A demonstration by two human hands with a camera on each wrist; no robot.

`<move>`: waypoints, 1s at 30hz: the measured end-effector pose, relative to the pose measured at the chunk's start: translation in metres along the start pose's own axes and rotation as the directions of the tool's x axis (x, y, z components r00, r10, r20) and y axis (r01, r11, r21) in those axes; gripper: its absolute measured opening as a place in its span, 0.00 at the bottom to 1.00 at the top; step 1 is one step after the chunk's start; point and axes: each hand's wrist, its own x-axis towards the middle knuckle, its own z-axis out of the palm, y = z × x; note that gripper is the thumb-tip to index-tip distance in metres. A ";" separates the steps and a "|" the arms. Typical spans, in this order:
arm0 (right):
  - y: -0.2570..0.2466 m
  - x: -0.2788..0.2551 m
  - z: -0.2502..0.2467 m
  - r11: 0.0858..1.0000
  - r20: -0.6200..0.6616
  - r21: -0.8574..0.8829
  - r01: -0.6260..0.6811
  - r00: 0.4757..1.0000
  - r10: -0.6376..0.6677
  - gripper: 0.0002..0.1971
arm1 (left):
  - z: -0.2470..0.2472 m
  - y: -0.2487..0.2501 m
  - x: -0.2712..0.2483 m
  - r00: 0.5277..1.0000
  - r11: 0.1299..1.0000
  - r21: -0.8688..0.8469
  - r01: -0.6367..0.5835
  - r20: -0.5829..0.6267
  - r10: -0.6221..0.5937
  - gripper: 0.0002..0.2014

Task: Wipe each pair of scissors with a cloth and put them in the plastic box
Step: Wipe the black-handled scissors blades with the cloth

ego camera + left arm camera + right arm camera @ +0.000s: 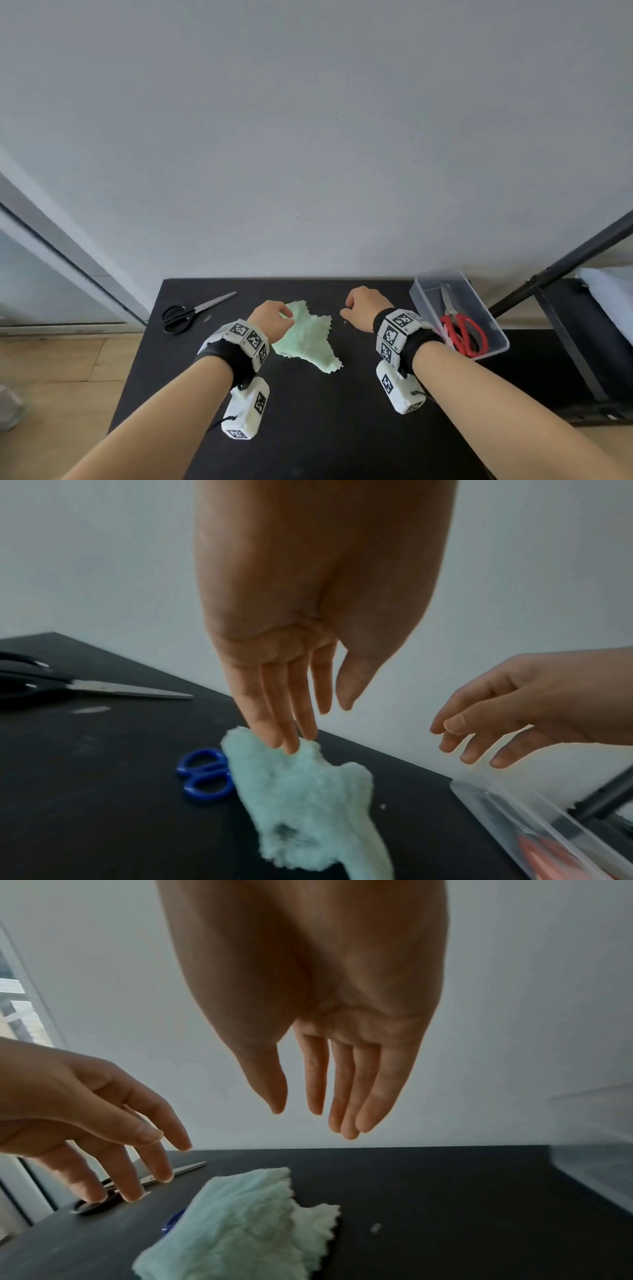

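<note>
A pale green cloth [308, 337] lies crumpled in the middle of the black table [308, 411]. Blue scissors [205, 777] poke their handles out from under its left side. My left hand [274, 317] hangs over that side with straight fingers [291, 739] whose tips meet the cloth's edge. My right hand [359, 305] hovers right of the cloth, fingers [346, 1096] straight and holding nothing. Black scissors [191, 313] lie shut at the table's far left. A clear plastic box [419, 301] at the far right holds red scissors [462, 334].
A white wall runs behind the table. A black metal frame [548, 274] slants past the box on the right. A small pale scrap [375, 1227] lies on the table right of the cloth. A door frame and wooden floor are to the left.
</note>
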 end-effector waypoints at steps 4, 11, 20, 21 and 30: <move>-0.058 0.005 0.023 0.998 0.024 -0.018 0.057 0.998 -0.057 0.11 | -0.042 -0.046 -0.009 0.999 0.999 0.003 0.037 -0.036 -0.037 0.08; -0.137 0.016 0.060 0.992 0.090 -0.052 0.115 0.990 -0.110 0.13 | -0.102 -0.121 -0.011 0.988 0.994 -0.029 0.104 -0.110 -0.107 0.07; -0.202 0.046 0.103 0.983 0.179 -0.101 0.152 0.975 -0.133 0.12 | -0.144 -0.178 0.009 0.970 0.983 0.035 0.178 -0.176 -0.169 0.14; -0.207 0.050 0.107 0.983 0.188 -0.101 0.151 0.974 -0.130 0.12 | -0.146 -0.183 0.013 0.971 0.982 0.051 0.181 -0.167 -0.170 0.15; -0.242 0.085 0.143 0.990 0.270 -0.047 0.135 0.956 -0.118 0.15 | -0.158 -0.205 0.051 0.975 0.975 0.084 0.208 -0.095 -0.200 0.17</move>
